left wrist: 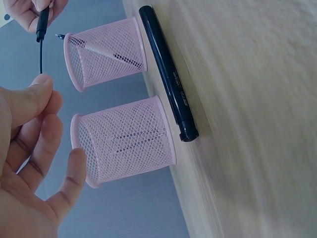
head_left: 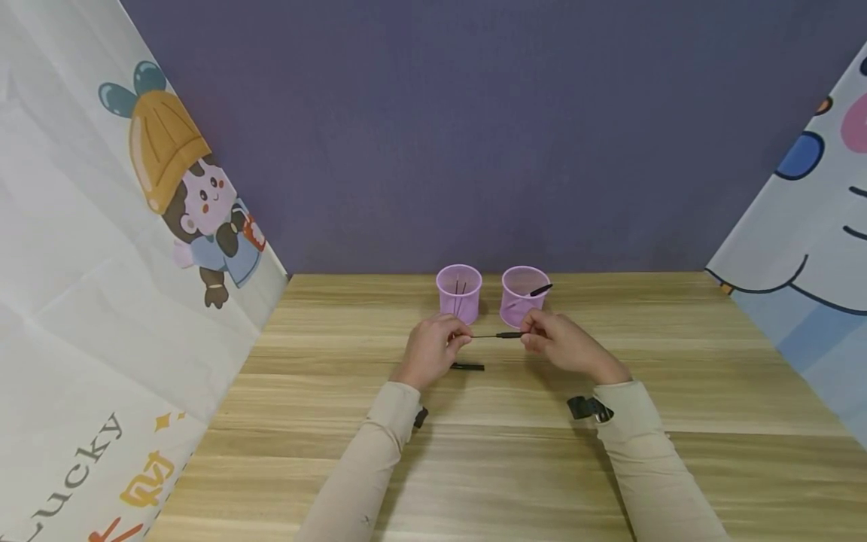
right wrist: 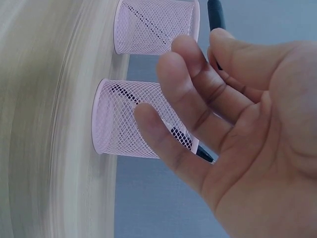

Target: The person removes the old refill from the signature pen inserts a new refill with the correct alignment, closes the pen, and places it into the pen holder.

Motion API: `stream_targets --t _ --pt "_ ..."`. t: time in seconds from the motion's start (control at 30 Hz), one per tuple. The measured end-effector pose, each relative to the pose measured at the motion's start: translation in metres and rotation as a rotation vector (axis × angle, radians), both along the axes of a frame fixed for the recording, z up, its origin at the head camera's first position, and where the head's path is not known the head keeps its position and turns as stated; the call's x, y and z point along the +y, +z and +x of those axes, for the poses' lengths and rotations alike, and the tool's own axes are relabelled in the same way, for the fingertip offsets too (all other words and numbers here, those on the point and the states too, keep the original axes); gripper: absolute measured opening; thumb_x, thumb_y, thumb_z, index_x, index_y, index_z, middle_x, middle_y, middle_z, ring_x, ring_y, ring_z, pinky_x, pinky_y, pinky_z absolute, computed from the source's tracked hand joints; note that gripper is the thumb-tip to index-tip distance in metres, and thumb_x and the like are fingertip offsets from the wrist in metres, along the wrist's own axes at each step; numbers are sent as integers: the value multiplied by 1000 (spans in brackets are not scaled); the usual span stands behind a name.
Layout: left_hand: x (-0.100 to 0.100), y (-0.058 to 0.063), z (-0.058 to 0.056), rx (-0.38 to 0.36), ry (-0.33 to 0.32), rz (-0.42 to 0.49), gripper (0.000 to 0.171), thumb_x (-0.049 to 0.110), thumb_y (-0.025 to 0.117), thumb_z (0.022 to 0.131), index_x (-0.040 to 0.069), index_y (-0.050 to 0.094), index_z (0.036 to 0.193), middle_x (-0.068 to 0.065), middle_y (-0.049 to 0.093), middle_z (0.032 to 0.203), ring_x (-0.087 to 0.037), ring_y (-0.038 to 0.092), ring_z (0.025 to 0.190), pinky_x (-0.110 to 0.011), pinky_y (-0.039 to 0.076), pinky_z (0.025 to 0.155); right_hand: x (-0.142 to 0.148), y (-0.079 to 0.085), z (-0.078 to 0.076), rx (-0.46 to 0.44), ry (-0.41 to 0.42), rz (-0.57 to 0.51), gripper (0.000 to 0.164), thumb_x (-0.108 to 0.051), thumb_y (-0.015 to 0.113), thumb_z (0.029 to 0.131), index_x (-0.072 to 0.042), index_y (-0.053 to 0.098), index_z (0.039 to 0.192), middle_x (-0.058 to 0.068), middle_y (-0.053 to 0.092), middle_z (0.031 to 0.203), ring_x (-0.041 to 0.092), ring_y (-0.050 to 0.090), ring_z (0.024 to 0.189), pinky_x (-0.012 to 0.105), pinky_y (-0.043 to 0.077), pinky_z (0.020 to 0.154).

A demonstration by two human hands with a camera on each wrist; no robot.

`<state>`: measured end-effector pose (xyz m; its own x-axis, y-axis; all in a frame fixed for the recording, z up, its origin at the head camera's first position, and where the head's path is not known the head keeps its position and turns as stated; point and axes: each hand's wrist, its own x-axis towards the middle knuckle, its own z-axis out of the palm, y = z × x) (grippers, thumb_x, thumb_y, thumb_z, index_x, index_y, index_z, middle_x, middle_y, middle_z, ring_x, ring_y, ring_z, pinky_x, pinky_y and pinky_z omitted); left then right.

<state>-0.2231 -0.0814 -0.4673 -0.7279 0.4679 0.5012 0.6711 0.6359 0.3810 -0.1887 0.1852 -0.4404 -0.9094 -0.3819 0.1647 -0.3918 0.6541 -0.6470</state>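
Observation:
My left hand [head_left: 432, 348] pinches the end of a thin dark pen refill [head_left: 484, 336] between thumb and fingertips. The other end of the refill runs into a black pen section [head_left: 509, 335], which my right hand [head_left: 567, 346] pinches. The two hands face each other above the table, in front of two pink mesh pen cups. A thicker black pen barrel [left wrist: 166, 69] lies on the wood just below the hands. In the left cup [head_left: 443, 299] stand two thin dark sticks. A pen-like piece with a black end [head_left: 541, 290] leans in the right cup [head_left: 506, 302], poking over its rim.
The wooden table [head_left: 515, 482] ends at a dark blue-grey backdrop [head_left: 433, 135] behind the cups. Printed cloths hang at the left [head_left: 81, 286] and right [head_left: 792, 248]. Black straps [head_left: 591, 409] circle both wrists.

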Motion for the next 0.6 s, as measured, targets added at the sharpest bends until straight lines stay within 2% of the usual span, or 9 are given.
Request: stream_targets --t 0.6 --pt "-2 -1 0 8 33 -8 6 23 79 89 18 76 92 6 73 85 -8 62 74 -23 51 70 1 2 1 -19 0 2 6 -6 62 101 -1 59 101 3 61 78 11 54 69 25 44 60"
